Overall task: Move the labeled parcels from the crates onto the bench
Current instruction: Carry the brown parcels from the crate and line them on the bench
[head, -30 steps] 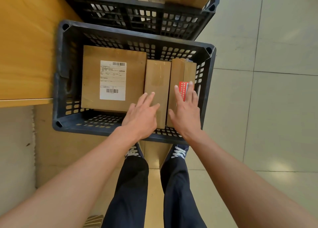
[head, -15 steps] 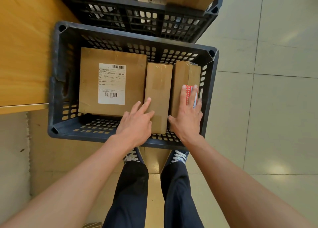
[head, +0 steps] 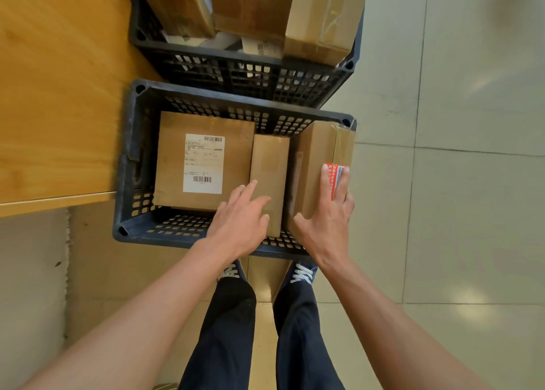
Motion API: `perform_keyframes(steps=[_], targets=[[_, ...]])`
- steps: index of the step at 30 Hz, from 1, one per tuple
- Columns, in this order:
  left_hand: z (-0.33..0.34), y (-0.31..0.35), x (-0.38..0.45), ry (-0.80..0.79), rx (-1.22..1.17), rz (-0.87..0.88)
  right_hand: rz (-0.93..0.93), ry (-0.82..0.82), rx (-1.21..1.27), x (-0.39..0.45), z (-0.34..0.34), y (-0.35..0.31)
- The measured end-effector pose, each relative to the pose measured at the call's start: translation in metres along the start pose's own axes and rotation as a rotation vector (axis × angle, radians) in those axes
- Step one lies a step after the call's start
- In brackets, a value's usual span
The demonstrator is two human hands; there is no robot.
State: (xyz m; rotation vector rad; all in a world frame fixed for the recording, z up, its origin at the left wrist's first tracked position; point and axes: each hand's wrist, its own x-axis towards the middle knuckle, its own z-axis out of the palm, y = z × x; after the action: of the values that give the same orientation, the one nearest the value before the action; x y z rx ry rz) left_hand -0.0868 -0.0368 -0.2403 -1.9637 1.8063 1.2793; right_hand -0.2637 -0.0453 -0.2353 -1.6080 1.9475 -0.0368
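A dark plastic crate [head: 129,154] stands on the floor beside the wooden bench [head: 59,95]. Inside lie a large brown parcel with a white barcode label [head: 203,162], a narrow middle parcel [head: 269,165] and a right parcel with a red sticker [head: 312,165]. My right hand [head: 327,224] grips the right parcel, thumb on its left face and fingers over the sticker. That parcel is raised and tilted, its far corner covering the crate's rim. My left hand [head: 239,224] hovers over the near end of the narrow parcel with fingers spread; contact is unclear.
A second dark crate [head: 236,68] sits just beyond the first, packed with several brown parcels [head: 321,15] that rise above its rim. Pale floor tiles [head: 442,212] stretch out to the right. My legs and shoes [head: 300,274] stand right behind the near crate.
My right hand has lifted and tilted the right parcel up toward the crate's rim. My left hand has slid a little forward over the narrow parcel. The view has shifted back, showing more of the far crate.
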Motion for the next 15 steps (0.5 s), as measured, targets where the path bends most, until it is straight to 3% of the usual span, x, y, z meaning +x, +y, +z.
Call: perform_keyframes(steps=[15], targets=[[-0.176,0.107,-0.159,0.144,-0.29,-0.023,-0.048,0.052,0.124,-0.116,-0.224,-0.101]])
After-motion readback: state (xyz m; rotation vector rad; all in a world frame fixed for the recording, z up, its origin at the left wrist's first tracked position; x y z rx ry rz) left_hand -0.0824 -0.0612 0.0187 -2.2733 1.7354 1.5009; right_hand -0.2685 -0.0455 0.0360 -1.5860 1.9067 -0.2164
